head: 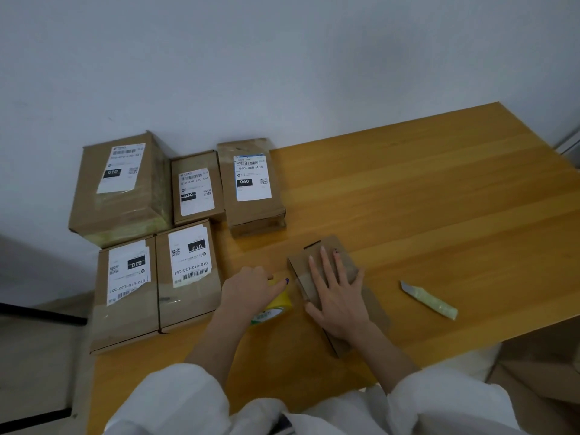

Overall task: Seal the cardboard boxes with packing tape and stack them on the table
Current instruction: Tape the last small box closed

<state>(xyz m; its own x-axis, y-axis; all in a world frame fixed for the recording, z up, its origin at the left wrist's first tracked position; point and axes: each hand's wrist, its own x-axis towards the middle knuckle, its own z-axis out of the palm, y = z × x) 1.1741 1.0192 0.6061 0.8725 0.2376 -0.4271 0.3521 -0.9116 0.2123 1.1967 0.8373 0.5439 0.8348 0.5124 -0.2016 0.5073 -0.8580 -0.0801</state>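
A small plain cardboard box (326, 246) lies flat near the front of the wooden table (439, 199). My right hand (337, 296) rests palm-down on its top with fingers straight and spread. Just left of the box, my left hand (251, 291) grips a roll of packing tape (277, 306) with a yellow and green core, held against the box's left side. Several labelled cardboard boxes sit side by side at the table's left: a tall one (120, 189), two at the back (196, 188) (251, 183), and two flat ones in front (125, 293) (188, 274).
A utility knife (428, 299) with a pale green handle lies on the table right of the small box. The white wall runs behind the table. The table's right front edge drops off near a cardboard piece (539, 372) on the floor.
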